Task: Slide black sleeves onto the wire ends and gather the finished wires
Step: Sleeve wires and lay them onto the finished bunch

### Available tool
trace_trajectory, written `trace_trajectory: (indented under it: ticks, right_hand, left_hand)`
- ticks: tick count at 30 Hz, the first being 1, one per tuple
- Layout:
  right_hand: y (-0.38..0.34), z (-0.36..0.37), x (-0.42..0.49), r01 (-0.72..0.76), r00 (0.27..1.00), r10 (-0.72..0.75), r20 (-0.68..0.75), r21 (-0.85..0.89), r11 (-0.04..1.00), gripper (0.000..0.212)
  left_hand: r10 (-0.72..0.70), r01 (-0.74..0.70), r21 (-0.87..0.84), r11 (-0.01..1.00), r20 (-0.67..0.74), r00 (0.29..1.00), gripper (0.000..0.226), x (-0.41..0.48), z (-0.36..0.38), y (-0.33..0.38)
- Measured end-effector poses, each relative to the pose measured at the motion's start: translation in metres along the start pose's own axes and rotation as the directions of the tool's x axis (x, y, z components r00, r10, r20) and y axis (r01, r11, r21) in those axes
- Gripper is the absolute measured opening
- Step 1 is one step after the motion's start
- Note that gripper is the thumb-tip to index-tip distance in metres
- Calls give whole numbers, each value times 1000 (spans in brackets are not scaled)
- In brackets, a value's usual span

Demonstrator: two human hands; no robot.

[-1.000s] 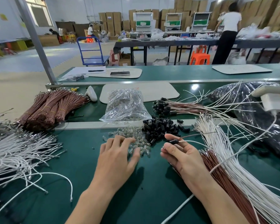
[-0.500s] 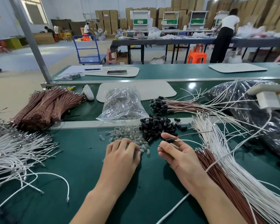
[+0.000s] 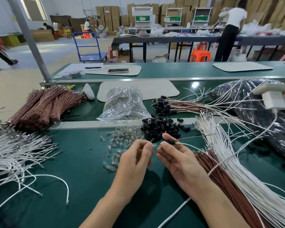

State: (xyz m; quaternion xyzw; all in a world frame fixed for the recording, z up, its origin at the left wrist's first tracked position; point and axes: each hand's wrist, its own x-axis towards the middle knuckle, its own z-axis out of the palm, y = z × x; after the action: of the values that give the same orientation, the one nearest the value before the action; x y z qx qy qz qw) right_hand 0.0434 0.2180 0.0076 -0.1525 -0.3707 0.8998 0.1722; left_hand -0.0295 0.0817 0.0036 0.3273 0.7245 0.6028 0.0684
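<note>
My right hand [image 3: 176, 155] pinches a brown and a white wire [image 3: 187, 144] that carry a black sleeve [image 3: 170, 141], with a small metal terminal sticking out at the fingertips. Just left of it, my left hand [image 3: 136, 155] is raised off the table and pinches a small clear bulb [image 3: 153, 145] at its fingertips. A loose heap of black sleeves [image 3: 160, 126] lies just beyond both hands. Finished wires with sleeves [image 3: 174, 104] lie farther back. Unsleeved white wires [image 3: 229, 158] and brown wires [image 3: 220, 175] fan out at the right.
Small clear bulbs [image 3: 120, 140] are scattered left of the sleeves, behind them a clear bag [image 3: 123, 104]. Tied brown wire bundles [image 3: 44, 106] and loose white wires [image 3: 11, 152] fill the left. A black bag [image 3: 260, 102] and a white device [image 3: 276, 96] sit at the right.
My left hand has lifted from the pile of clear bulbs with a bulb pinched in its fingertips and come beside the right hand. My right hand keeps the sleeved wires.
</note>
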Motion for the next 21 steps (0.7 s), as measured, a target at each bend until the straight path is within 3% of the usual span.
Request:
trace_trajectory:
  ticks: [2, 7, 21]
  right_hand:
    - [0, 0, 1, 1, 1000, -1, 0, 20, 1000, 26]
    - [0, 0, 3, 22, 1000, -22, 1, 37, 999, 31]
    - [2, 2, 3, 70, 997, -70, -20, -1, 998, 34]
  left_hand:
    - [-27, 24, -103, 994, -25, 999, 12, 1, 1, 2]
    - [-46, 48, -187, 981, 13, 999, 22, 3, 3, 0]
    - [-42, 44, -202, 978, 17, 999, 17, 2, 3, 1]
